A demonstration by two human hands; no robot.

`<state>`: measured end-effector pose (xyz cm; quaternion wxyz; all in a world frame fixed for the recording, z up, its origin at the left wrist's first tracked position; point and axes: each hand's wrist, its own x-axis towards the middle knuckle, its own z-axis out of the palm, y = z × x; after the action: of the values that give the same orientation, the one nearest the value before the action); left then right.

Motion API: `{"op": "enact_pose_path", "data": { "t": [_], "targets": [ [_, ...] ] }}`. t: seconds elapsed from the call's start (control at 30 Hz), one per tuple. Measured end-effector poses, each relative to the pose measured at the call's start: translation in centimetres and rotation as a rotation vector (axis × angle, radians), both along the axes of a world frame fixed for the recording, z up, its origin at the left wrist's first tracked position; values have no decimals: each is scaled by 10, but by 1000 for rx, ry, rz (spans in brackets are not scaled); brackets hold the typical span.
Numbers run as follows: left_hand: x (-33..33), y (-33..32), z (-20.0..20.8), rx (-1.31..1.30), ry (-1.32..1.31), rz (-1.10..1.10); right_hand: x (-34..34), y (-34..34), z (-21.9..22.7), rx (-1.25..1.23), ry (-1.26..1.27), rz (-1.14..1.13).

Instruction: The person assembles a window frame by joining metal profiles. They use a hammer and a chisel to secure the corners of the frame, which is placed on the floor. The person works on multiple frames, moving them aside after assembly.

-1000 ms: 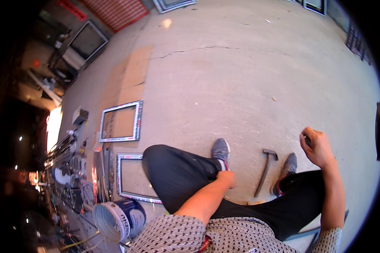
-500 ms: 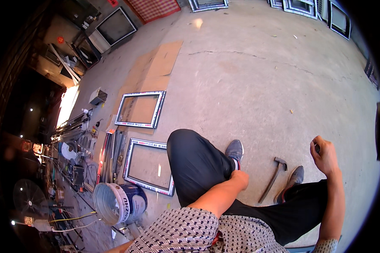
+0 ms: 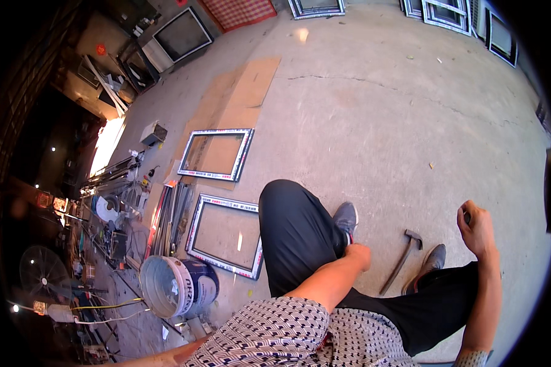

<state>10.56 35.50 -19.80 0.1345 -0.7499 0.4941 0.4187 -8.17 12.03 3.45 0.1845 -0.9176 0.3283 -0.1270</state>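
The person sits low over a concrete floor, both legs in dark trousers stretched forward. The left hand hangs down between the knees, fingers curled in; its inside is turned away from the camera, so I cannot tell whether it holds anything. It sits just beside the grey shoe of the left foot.

Over to the right, the right hand is raised and clenched around a small dark object, of which only the tip pokes out above the knuckles; too little shows to say what it is.

Between the two hands, on the floor, lies a hammer, head away from the person, wooden handle slanting back toward the body. Neither hand touches it; it lies just to the right of the left hand and below-left of the right one, next to the other shoe.

To the left of the left hand, past the knee, a silver-edged window frame lies flat, and a second frame lies farther out beyond it. Near the first frame's close corner lies a white-and-blue bucket tipped on its side, with a bundle of metal profiles alongside.
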Motion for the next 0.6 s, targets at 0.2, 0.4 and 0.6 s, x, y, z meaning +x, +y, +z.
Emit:
{"op": "enact_pose_path", "data": {
  "t": [0.2,0.4,0.6],
  "targets": [
    [1,-13,-15,64,133,223,1,1,4,29,33,0],
    [14,-14,-37,105,126,550,1,-6,-7,38,56,55],
    [7,-17,-65,64,116,886,8,-11,-9,59,89,60]
  ]
}}
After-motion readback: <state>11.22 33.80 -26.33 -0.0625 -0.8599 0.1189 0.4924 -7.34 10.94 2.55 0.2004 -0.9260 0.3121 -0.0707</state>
